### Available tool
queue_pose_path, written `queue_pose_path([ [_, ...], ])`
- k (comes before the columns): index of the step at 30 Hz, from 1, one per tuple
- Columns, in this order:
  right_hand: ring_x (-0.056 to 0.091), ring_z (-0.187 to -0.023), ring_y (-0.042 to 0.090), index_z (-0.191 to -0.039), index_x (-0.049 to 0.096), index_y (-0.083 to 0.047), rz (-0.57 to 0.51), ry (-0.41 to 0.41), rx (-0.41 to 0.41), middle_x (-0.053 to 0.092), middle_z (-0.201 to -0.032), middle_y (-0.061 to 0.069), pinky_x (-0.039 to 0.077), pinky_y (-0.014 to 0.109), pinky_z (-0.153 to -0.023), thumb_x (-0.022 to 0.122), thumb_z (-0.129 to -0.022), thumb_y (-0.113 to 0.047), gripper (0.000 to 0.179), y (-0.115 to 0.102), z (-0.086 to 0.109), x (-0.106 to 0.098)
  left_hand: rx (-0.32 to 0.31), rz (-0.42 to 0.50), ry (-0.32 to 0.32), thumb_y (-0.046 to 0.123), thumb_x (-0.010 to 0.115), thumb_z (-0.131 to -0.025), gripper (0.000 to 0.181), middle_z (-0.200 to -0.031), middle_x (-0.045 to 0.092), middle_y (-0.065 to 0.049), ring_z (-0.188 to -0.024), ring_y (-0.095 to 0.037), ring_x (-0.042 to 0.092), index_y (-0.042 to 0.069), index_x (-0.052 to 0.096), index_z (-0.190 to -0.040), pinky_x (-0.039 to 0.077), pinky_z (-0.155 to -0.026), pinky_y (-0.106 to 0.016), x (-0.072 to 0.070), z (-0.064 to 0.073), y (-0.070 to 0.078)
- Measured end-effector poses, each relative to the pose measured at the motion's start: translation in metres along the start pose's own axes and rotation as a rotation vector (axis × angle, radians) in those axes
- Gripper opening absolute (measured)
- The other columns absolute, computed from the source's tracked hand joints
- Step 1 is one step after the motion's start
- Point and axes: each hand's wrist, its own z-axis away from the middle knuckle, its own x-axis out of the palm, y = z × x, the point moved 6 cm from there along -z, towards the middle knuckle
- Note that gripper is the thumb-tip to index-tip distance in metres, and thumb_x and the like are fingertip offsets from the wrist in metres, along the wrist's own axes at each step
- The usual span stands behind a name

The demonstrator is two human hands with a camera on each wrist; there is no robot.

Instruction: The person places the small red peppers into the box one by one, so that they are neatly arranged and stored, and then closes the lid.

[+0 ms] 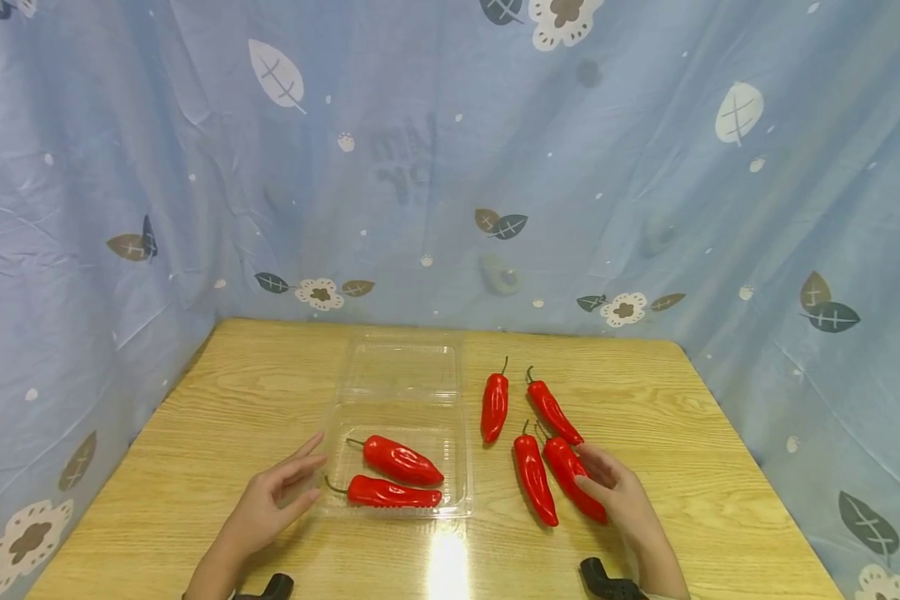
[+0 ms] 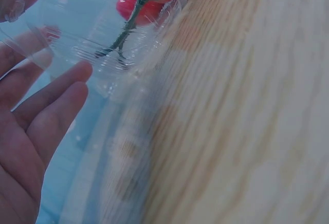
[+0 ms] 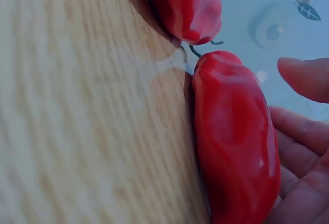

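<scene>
A clear plastic clamshell box (image 1: 459, 467) lies on the table with its lid (image 1: 401, 371) folded back. Inside its base are two red chili peppers, one behind (image 1: 397, 460) and one in front (image 1: 393, 492). My left hand (image 1: 268, 500) is at the box's left edge, fingers extended and slightly bent, nothing in its grasp. On the right side my right hand (image 1: 617, 492) is beside the rightmost pepper (image 3: 236, 136). Its fingers are loosely spread along that pepper's right side, and in the right wrist view the thumb (image 3: 306, 77) stands apart from the pepper.
Left of that pepper lies another red pepper (image 1: 534, 479). Two more, one upright in view (image 1: 495, 408) and one slanted (image 1: 553, 410), lie farther back. The wooden table (image 1: 255, 383) ends at a blue patterned curtain (image 1: 390, 208) behind and at both sides.
</scene>
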Motion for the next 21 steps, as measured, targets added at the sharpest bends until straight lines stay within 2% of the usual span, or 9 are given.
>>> queue_pose_path([
  [13,0.041,-0.133,0.034,-0.139,0.044,-0.001,0.062,-0.014,0.004,0.044,-0.144,0.02,0.036,0.005,-0.092,0.068,-0.087,-0.014,0.058,0.0043,-0.0009,0.0053,0.007,-0.001,-0.005,-0.007,0.061,-0.087,0.039,-0.149,0.033,-0.025,-0.129,-0.007,0.047,-0.01,0.053,-0.126,0.042,-0.099,-0.013,0.0007,0.0008,0.0009],
  [21,0.047,-0.128,0.033,-0.139,0.043,0.0,0.144,0.01,-0.014,0.047,-0.141,0.021,0.044,0.021,-0.097,0.067,-0.087,-0.01,0.059,0.0016,-0.0013,0.0079,0.046,0.01,0.017,-0.009,0.06,-0.086,0.039,-0.147,0.033,-0.029,-0.128,-0.005,0.046,-0.011,0.053,-0.125,0.042,-0.098,-0.012,0.0005,-0.0008,0.0048],
])
